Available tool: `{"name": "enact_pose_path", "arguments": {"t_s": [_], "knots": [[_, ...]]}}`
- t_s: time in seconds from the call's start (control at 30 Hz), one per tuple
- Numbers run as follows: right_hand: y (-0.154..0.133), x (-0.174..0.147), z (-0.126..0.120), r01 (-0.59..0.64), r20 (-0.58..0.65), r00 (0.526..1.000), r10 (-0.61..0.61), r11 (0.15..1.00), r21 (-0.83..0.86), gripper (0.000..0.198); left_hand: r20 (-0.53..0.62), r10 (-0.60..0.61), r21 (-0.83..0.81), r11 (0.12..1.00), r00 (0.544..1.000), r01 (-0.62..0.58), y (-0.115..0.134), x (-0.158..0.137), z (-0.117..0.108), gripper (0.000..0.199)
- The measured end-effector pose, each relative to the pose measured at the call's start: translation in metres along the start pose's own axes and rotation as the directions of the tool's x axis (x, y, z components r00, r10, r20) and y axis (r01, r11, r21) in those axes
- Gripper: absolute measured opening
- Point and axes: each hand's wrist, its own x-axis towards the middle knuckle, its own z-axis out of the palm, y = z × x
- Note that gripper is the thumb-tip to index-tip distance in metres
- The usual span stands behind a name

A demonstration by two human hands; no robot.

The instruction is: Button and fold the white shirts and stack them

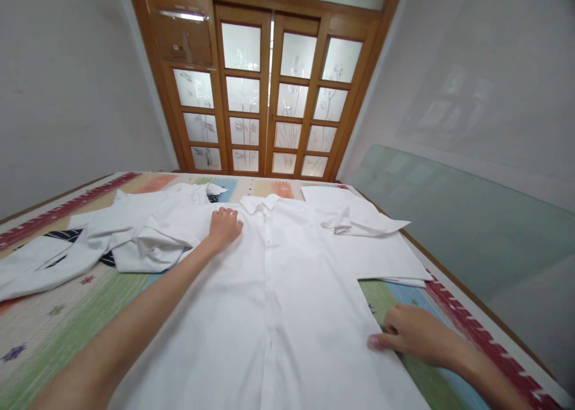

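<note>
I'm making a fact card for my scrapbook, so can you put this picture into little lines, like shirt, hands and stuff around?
Shirt: white, spread front up, collar at the far end
Left hand: on the shirt near a shoulder, fingers curled
Right hand: at the shirt's side edge, thumb on top; grip unclear
Left side: white clothes, rumpled, dark striped cloth showing
Right side: white stack by a sleeve
Underneath: colourful cover
Behind: wooden doors with patterned panes
</note>
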Motion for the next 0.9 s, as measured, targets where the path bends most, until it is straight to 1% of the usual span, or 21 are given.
{"name": "enact_pose_path", "arguments": {"t_s": [0.07,0.13,0.17,0.23,0.27,0.3,0.37,0.43,0.47,0.5,0.57,0.63,0.67,0.7,0.77,0.83,0.9], "knots": [[-0.008,0.013,-0.017,0.019,-0.069,0.997,-0.019,1.0,0.006,0.046,0.01,-0.032,0.106,0.994,0.999,0.031,-0.024,0.015,-0.006,0.038],[-0.019,0.029,-0.034,0.108,-0.13,0.986,-0.102,0.993,0.039,0.044,0.04,-0.051,0.187,0.981,0.998,0.042,-0.051,0.027,-0.012,0.037],[-0.025,0.039,-0.042,0.16,-0.152,0.977,-0.15,0.986,0.053,0.042,0.081,-0.06,0.203,0.978,0.995,0.043,-0.066,0.03,-0.015,0.037],[-0.038,0.062,-0.057,0.28,-0.21,0.942,-0.263,0.958,0.059,0.038,0.213,-0.094,0.169,0.984,0.973,0.059,-0.094,0.033,-0.02,0.042],[-0.045,0.076,-0.064,0.349,-0.235,0.916,-0.325,0.935,0.069,0.035,0.286,-0.09,0.122,0.991,0.954,0.057,-0.108,0.033,-0.022,0.044],[-0.052,0.091,-0.071,0.409,-0.269,0.887,-0.376,0.909,0.079,0.032,0.316,-0.063,0.068,0.997,0.947,0.043,-0.12,0.03,-0.025,0.045],[-0.068,0.127,-0.083,0.517,-0.324,0.824,-0.464,0.851,0.096,0.027,0.274,0.032,-0.028,0.999,0.961,-0.025,-0.138,0.022,-0.03,0.045],[-0.086,0.167,-0.095,0.573,-0.369,0.778,-0.509,0.815,0.084,0.023,0.207,0.056,-0.037,0.998,0.977,-0.05,-0.147,0.011,-0.035,0.045],[-0.097,0.188,-0.101,0.573,-0.404,0.764,-0.503,0.817,0.068,0.021,0.174,0.046,-0.013,0.999,0.984,-0.044,-0.15,0.005,-0.037,0.045],[-0.108,0.209,-0.106,0.561,-0.432,0.761,-0.485,0.825,0.062,0.019,0.141,0.02,0.018,1.0,0.99,-0.023,-0.151,0.001,-0.039,0.045],[-0.131,0.249,-0.116,0.553,-0.478,0.751,-0.455,0.829,0.082,0.018,0.112,-0.044,0.068,0.997,0.993,0.037,-0.152,-0.006,-0.041,0.045],[-0.154,0.282,-0.12,0.55,-0.522,0.747,-0.411,0.824,0.139,0.022,0.156,-0.118,0.078,0.991,0.981,0.106,-0.155,-0.008,-0.042,0.047],[-0.165,0.296,-0.121,0.531,-0.54,0.757,-0.368,0.828,0.181,0.025,0.196,-0.148,0.07,0.988,0.97,0.136,-0.158,-0.008,-0.042,0.047],[-0.176,0.308,-0.12,0.493,-0.551,0.778,-0.301,0.837,0.238,0.027,0.236,-0.164,0.05,0.986,0.958,0.157,-0.162,-0.008,-0.043,0.047],[-0.194,0.326,-0.115,0.43,-0.551,0.809,-0.203,0.844,0.32,0.037,0.294,-0.155,-0.031,0.985,0.943,0.172,-0.171,-0.007,-0.045,0.043],[-0.208,0.337,-0.109,0.358,-0.529,0.837,-0.139,0.871,0.337,0.043,0.328,-0.11,-0.166,0.971,0.938,0.172,-0.179,-0.008,-0.05,0.04],[-0.215,0.342,-0.103,0.276,-0.495,0.864,-0.093,0.91,0.31,0.038,0.35,-0.086,-0.313,0.928,0.933,0.204,-0.187,-0.009,-0.057,0.042]]}}
